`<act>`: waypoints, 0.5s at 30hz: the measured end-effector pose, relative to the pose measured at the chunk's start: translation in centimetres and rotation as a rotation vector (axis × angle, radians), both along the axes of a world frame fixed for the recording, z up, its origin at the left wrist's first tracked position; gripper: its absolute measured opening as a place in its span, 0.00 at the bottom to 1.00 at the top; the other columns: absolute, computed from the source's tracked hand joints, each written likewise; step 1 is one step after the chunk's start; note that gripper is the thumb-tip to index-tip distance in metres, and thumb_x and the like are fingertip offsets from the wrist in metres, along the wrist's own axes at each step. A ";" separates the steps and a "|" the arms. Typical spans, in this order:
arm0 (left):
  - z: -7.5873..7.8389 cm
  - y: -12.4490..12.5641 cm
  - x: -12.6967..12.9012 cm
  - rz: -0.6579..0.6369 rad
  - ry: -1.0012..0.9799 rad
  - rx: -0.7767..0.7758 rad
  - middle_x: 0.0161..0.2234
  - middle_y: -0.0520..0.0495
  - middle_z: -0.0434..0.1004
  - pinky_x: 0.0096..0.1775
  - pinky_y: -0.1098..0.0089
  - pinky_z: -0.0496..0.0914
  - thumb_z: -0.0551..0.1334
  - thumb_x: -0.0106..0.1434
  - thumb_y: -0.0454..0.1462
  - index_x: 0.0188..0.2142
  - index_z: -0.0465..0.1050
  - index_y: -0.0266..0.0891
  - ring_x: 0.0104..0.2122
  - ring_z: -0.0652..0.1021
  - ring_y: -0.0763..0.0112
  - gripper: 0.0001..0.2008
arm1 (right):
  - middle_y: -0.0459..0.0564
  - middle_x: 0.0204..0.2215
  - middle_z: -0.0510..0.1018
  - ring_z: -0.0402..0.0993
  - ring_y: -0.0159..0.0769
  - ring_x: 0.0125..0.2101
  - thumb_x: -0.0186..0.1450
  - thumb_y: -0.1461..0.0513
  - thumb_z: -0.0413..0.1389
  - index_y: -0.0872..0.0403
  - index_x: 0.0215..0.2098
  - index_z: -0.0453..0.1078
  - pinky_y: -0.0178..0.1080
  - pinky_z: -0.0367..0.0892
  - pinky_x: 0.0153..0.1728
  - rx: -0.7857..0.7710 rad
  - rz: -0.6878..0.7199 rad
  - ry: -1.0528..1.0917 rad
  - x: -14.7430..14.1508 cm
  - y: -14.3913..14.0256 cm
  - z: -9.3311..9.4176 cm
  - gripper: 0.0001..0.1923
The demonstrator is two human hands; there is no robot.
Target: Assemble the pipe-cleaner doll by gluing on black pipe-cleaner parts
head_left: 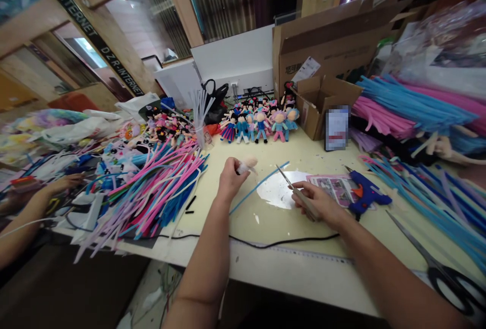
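My left hand (230, 178) is closed around a small cream fuzzy piece (248, 163), raised a little above the pale yellow table (319, 154). A light blue pipe cleaner (258, 187) lies slanted on the table just right of that hand. My right hand (318, 201) rests on the table and grips a slim metal tool (291, 183), likely tweezers or small scissors, whose tip points up and left. A blue glue gun (365, 193) lies just right of my right hand on a printed sheet (334, 185).
A heap of pink, blue and white pipe cleaners (159, 187) covers the left side; more bundles (410, 111) lie right. Small dolls (260, 121) stand at the back beside cardboard boxes (322, 45). Large scissors (440, 268) lie near right. Another person's hand (63, 184) works at left. A black cable (288, 242) crosses the front.
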State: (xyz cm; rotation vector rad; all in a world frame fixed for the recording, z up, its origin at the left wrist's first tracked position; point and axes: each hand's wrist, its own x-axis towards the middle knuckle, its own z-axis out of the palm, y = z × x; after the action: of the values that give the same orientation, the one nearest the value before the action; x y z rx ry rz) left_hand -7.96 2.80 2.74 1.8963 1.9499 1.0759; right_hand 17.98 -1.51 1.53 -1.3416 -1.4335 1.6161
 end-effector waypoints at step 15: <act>-0.2 0.1 0.4 -0.031 -0.070 -0.084 0.28 0.55 0.67 0.33 0.71 0.62 0.62 0.52 0.40 0.31 0.62 0.41 0.28 0.68 0.73 0.10 | 0.43 0.24 0.69 0.65 0.28 0.20 0.55 0.49 0.58 0.52 0.47 0.63 0.30 0.57 0.16 -0.006 0.021 0.014 0.2 0.1 -0.4 0.26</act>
State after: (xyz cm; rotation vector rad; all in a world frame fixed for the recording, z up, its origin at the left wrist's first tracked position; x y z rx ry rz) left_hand -7.57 2.86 2.53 1.8141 1.8915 1.0210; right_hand 18.17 -1.45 1.11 -1.3203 -1.4396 1.6414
